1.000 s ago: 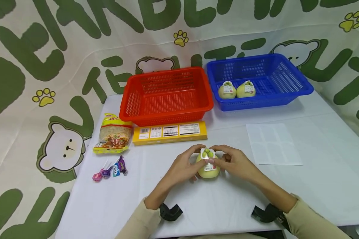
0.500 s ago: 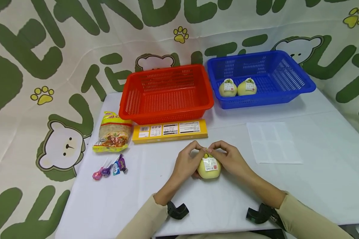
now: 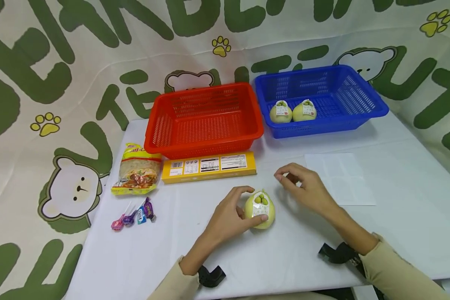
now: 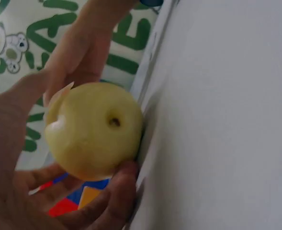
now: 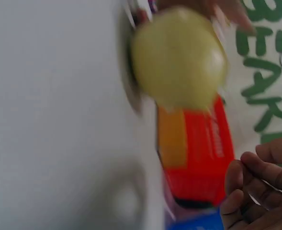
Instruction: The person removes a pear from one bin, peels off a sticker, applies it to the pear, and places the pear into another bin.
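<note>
A round yellow pear (image 3: 271, 208) with a white label (image 3: 260, 205) stands on the white-covered table. My left hand (image 3: 228, 216) holds it from the left, the thumb across the label's lower part and the fingers round the far side. The left wrist view shows the pear's dimpled base and fingertips against its lower side. To the right, apart from the pear, my right hand (image 3: 307, 187) hovers with loosely curled fingers and nothing visible in them. In the right wrist view the pear is blurred.
A red basket (image 3: 204, 150) stands at the back, beside a blue basket (image 3: 333, 127) with two labelled pears (image 3: 281, 113). In front lie a yellow box (image 3: 210, 167), a food bag (image 3: 136, 168) and several sweets (image 3: 135, 216). A label sheet (image 3: 339, 179) lies right.
Both hands were at the pear's top by the label. The right hand has let go and moved right. The left thumb has slid down over the label, and the pear is tilted a little.
</note>
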Tool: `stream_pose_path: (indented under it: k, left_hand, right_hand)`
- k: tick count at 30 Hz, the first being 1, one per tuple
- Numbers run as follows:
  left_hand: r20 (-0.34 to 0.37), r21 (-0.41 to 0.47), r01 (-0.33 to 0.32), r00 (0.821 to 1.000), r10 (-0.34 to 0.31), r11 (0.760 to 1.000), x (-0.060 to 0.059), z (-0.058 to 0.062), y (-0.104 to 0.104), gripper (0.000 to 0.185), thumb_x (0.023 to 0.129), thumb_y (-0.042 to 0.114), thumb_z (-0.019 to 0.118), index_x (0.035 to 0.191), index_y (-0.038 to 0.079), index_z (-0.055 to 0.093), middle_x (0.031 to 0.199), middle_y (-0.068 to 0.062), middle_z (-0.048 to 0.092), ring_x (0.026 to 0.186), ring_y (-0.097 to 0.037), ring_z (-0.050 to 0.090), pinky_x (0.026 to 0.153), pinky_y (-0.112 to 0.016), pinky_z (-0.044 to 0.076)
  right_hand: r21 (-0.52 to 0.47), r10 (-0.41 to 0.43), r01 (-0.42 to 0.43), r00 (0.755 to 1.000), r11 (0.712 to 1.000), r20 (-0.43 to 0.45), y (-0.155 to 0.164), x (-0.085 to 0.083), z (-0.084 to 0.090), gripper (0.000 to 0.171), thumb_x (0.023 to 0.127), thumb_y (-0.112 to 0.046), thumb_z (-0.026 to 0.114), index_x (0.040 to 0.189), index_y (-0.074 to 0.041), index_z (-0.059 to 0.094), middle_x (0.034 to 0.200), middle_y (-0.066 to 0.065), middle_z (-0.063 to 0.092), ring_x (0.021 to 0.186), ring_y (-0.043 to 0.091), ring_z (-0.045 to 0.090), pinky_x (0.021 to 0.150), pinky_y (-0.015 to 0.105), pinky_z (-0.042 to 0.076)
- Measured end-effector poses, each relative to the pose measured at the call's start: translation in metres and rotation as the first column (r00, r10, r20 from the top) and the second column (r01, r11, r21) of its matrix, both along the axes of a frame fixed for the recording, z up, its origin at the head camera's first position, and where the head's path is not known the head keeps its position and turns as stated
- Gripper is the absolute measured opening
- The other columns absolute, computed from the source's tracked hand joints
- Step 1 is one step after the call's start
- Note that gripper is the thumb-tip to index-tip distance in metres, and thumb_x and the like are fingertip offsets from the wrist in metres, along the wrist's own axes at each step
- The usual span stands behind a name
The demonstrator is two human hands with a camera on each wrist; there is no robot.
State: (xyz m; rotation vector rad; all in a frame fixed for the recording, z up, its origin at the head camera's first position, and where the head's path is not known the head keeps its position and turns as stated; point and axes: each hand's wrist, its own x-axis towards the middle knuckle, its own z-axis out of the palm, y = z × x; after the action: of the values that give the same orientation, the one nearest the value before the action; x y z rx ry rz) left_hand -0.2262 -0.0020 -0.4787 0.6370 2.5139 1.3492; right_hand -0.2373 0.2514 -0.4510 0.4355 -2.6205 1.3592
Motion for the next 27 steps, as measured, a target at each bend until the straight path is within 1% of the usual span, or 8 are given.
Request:
stream_pose_path:
  k: [2, 4, 8, 12, 16, 19, 22, 27]
  left_hand:
    - [-0.011, -0.01, 0.066, 0.998, -0.067, 0.998, 0.001, 0.001, -0.004, 0.083, 0.072, 0.049, 0.088, 0.142, 0.033, 0.047, 0.131, 0.017, 0.05, 0.073, -0.011, 0.06, 0.062, -0.026, 0.051]
    - [-0.041, -0.019, 0.143, 0.989, -0.144, 0.989, 0.0, 0.002, -0.007, 0.091, 0.07, 0.037, 0.092, 0.146, 0.035, 0.043, 0.138, 0.018, 0.046, 0.085, -0.01, 0.06, 0.069, -0.025, 0.052]
    - [-0.11, -0.024, 0.246, 0.963, -0.247, 0.969, -0.005, 0.002, -0.008, 0.095, 0.068, 0.019, 0.092, 0.148, 0.032, 0.043, 0.143, 0.016, 0.045, 0.107, -0.007, 0.052, 0.081, -0.027, 0.051]
    - [-0.144, -0.05, 0.273, 0.95, -0.277, 0.961, -0.011, -0.002, -0.004, 0.096, 0.066, 0.017, 0.09, 0.149, 0.028, 0.042, 0.14, 0.011, 0.045, 0.115, -0.006, 0.051, 0.093, -0.028, 0.048]
    - [-0.163, -0.097, 0.275, 0.944, -0.288, 0.957, -0.014, -0.007, 0.002, 0.098, 0.063, 0.016, 0.087, 0.149, 0.027, 0.04, 0.135, 0.008, 0.043, 0.112, -0.007, 0.053, 0.092, -0.027, 0.049]
    - [-0.177, -0.089, 0.264, 0.945, -0.276, 0.961, -0.014, -0.008, 0.006, 0.096, 0.062, 0.016, 0.086, 0.147, 0.025, 0.042, 0.134, 0.007, 0.043, 0.11, -0.007, 0.053, 0.091, -0.027, 0.049]
    - [-0.205, -0.055, 0.253, 0.944, -0.259, 0.966, -0.015, -0.004, 0.011, 0.095, 0.062, 0.018, 0.086, 0.146, 0.022, 0.042, 0.136, 0.007, 0.044, 0.112, -0.008, 0.053, 0.096, -0.028, 0.048]
    - [-0.233, 0.014, 0.236, 0.946, -0.227, 0.972, -0.024, 0.018, 0.021, 0.098, 0.064, 0.02, 0.085, 0.15, 0.026, 0.037, 0.133, 0.006, 0.048, 0.104, -0.01, 0.053, 0.08, -0.027, 0.054]
  right_hand:
    - [0.102, -0.018, 0.032, 0.99, 0.994, -0.139, 0.018, -0.006, 0.011, 0.01, 0.097, -0.01, 0.067, 0.104, -0.014, 0.073, 0.095, -0.004, 0.068, 0.073, 0.011, 0.058, 0.063, 0.02, 0.047]
    - [0.183, -0.035, 0.075, 0.976, 0.98, -0.214, 0.039, -0.012, 0.021, 0.013, 0.095, -0.006, 0.068, 0.104, -0.013, 0.072, 0.098, -0.003, 0.068, 0.076, 0.011, 0.057, 0.065, 0.017, 0.046]
    - [0.314, -0.082, 0.164, 0.962, 0.935, -0.26, 0.084, -0.022, 0.041, 0.016, 0.094, -0.004, 0.068, 0.109, -0.007, 0.071, 0.101, 0.005, 0.067, 0.081, 0.016, 0.056, 0.065, 0.013, 0.042]
    - [0.385, -0.174, 0.276, 0.945, 0.881, -0.277, 0.132, -0.036, 0.055, 0.022, 0.094, -0.006, 0.067, 0.115, -0.001, 0.068, 0.11, 0.015, 0.065, 0.088, 0.028, 0.059, 0.068, 0.015, 0.04]
    - [0.456, -0.261, 0.34, 0.938, 0.823, -0.228, 0.179, -0.058, 0.064, 0.034, 0.097, -0.011, 0.063, 0.128, 0.005, 0.06, 0.128, 0.027, 0.054, 0.105, 0.044, 0.055, 0.084, 0.045, 0.05]
    - [0.51, -0.327, 0.342, 0.937, 0.789, -0.122, 0.208, -0.073, 0.069, 0.049, 0.101, -0.02, 0.058, 0.14, 0.007, 0.049, 0.144, 0.034, 0.039, 0.128, 0.055, 0.039, 0.1, 0.07, 0.035]
    - [0.546, -0.382, 0.328, 0.924, 0.77, -0.016, 0.229, -0.083, 0.071, 0.062, 0.104, -0.033, 0.053, 0.148, 0.008, 0.037, 0.152, 0.036, 0.025, 0.14, 0.057, 0.017, 0.108, 0.074, 0.016]
    - [0.562, -0.396, 0.288, 0.915, 0.775, 0.078, 0.248, -0.094, 0.07, 0.073, 0.104, -0.045, 0.047, 0.147, 0.013, 0.032, 0.151, 0.039, 0.021, 0.141, 0.06, 0.01, 0.107, 0.075, 0.012]
